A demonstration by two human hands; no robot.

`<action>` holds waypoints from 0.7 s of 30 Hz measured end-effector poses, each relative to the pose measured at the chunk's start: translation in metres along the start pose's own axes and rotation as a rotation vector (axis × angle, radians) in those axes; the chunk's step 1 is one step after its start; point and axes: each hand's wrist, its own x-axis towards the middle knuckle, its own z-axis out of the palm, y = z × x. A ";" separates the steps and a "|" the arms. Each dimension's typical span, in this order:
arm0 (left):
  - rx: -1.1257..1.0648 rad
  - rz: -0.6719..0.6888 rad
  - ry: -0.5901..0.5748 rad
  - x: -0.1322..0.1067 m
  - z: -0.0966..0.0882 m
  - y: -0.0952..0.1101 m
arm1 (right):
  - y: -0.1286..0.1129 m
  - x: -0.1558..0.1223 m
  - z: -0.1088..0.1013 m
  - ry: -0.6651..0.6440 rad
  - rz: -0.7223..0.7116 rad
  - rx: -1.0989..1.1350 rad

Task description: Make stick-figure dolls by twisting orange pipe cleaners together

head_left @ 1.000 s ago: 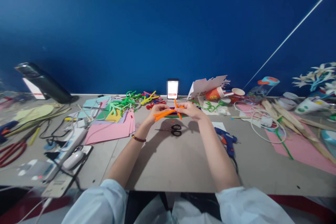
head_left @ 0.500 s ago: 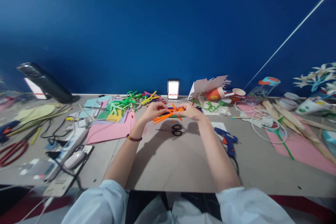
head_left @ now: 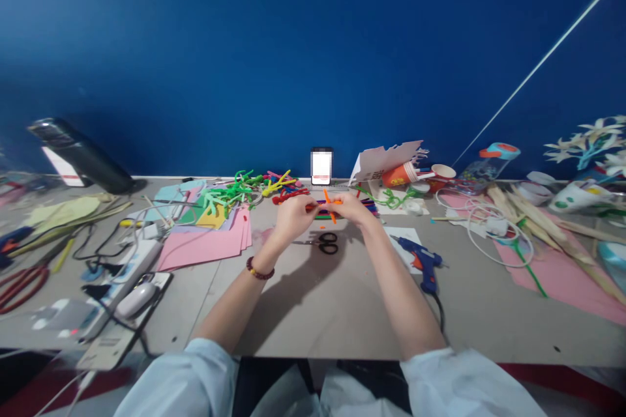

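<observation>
Orange pipe cleaners (head_left: pixel 327 196) cross each other between my two hands, above the middle of the table. My right hand (head_left: pixel 351 207) pinches them close to the crossing, with short orange ends sticking out above and below its fingertips. My left hand (head_left: pixel 295 215), seen from its back, has its fingers closed at the left side of the same piece and hides most of that side. Just below the hands, black-handled scissors (head_left: pixel 327 243) lie on the table. Behind my fingers is a row of dark and coloured pipe cleaners (head_left: pixel 370 208), partly covered.
A lit phone (head_left: pixel 321 167) stands against the blue wall. To the left are green pipe cleaners (head_left: pixel 235 192), pink paper (head_left: pixel 200 251) and a power strip (head_left: pixel 124 283). A blue glue gun (head_left: pixel 426 262) lies on the right, near a tilted red paper cup (head_left: pixel 398 174).
My left hand has turned over and moved slightly right, towards my right hand. The long orange ends that pointed left are now hidden by it. My right hand keeps its pinch.
</observation>
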 end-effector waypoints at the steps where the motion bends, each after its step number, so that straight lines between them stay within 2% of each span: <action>1: -0.063 -0.036 0.035 -0.002 0.005 0.002 | 0.001 0.002 0.000 0.038 0.002 0.044; 4: -0.356 -0.154 0.128 -0.005 0.021 0.006 | 0.003 0.006 0.002 0.131 -0.031 0.204; 7: -0.602 -0.233 0.164 -0.007 0.034 0.006 | 0.001 0.007 0.004 0.147 -0.055 0.379; 11: -0.773 -0.338 0.109 -0.005 0.041 0.000 | -0.004 0.004 0.003 0.082 0.020 0.535; 15: -0.877 -0.455 0.031 0.001 0.042 -0.009 | -0.006 0.001 -0.001 0.006 0.070 0.575; 18: -0.889 -0.445 0.032 0.006 0.038 -0.017 | -0.005 0.000 -0.005 -0.065 0.047 0.542; 21: -0.886 -0.306 -0.022 0.009 0.025 -0.027 | -0.004 -0.003 -0.009 -0.145 -0.036 0.435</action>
